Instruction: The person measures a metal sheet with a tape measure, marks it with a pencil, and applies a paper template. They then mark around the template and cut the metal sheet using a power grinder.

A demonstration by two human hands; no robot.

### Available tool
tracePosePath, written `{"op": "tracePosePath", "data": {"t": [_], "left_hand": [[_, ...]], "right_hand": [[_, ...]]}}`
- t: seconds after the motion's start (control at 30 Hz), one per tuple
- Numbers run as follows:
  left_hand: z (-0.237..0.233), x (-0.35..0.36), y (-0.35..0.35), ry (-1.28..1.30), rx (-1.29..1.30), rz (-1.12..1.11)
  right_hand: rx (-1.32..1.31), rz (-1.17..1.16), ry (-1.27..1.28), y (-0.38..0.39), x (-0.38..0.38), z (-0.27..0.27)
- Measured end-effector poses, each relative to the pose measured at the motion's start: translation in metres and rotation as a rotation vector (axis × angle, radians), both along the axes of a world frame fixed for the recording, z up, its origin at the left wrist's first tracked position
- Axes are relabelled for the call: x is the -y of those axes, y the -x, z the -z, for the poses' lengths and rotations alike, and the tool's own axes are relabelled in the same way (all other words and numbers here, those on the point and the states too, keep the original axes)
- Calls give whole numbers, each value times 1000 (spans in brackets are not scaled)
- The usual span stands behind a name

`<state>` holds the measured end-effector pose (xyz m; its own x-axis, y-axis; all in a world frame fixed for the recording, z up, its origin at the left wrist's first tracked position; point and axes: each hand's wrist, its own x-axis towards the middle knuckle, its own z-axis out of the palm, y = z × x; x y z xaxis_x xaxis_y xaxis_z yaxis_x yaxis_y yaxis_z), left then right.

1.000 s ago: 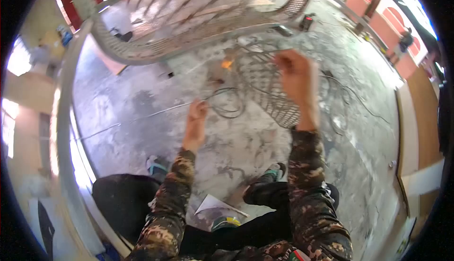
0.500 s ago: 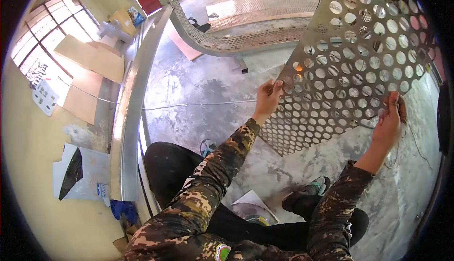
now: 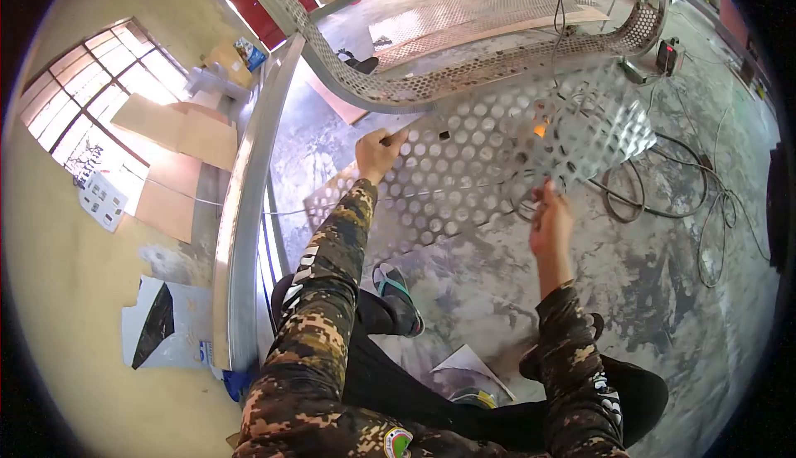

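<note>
A perforated metal sheet (image 3: 464,168) with rows of round holes is held out in front of me, its right part blurred by motion. My left hand (image 3: 379,156) is closed on its near left edge, fingers pinching the metal. Lower right, my right hand (image 3: 551,222) grips the sheet's near edge with curled fingers. The sheet hangs above the concrete floor, tilted lower than upright. Behind it a curved perforated metal strip (image 3: 414,87) runs along a frame and is partly covered by the sheet.
A long metal beam (image 3: 249,209) rises at my left beside the wall. Black cables (image 3: 688,172) lie looped on the floor at right, near a small black device (image 3: 667,58) with a red light. A cut white piece (image 3: 473,367) lies between my legs. Wooden boards (image 3: 174,130) lean below the window.
The sheet has swung down and left from a steeper pose, both hands moving left with it. The curved strip's right end and the floor cables have come into sight.
</note>
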<state>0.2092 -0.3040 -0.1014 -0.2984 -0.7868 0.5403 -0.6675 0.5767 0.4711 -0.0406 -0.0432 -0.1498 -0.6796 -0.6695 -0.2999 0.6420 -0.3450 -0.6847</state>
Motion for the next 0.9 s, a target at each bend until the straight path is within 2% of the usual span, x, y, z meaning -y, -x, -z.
{"op": "tracePosePath", "data": {"t": [0.03,0.13,0.2,0.23,0.3,0.4,0.47,0.53,0.6,0.63,0.83,0.9], "left_hand": [[6,5,-11,2,8,3],[29,5,-42,71,169,-7],[43,2,-60,-107,391,-66],[51,0,-67,-106,400,-64],[69,-4,-88,-278,622,-117],[104,-16,-123,-187,736,-150],[133,-15,-151,-273,713,-193],[139,-30,-171,-311,779,-237],[147,-36,-183,-415,845,-281],[161,-32,-194,-487,882,-327],[203,-23,-235,-647,856,-388],[186,-28,-225,-627,770,-437]], "right_hand": [[21,-23,-92,-18,-1,3],[157,-130,-119,-60,1,69],[250,-158,-246,-88,-3,99],[217,-184,-241,-104,-4,124],[316,-260,-323,-130,-18,138],[329,-321,-365,-160,-21,178],[128,-505,-534,-176,-30,206],[103,-641,-586,-174,-35,177],[162,-648,-443,-187,-29,207],[162,-705,-486,-190,-27,215],[159,-864,-520,-200,-20,199],[248,-887,-294,-212,-16,195]]}}
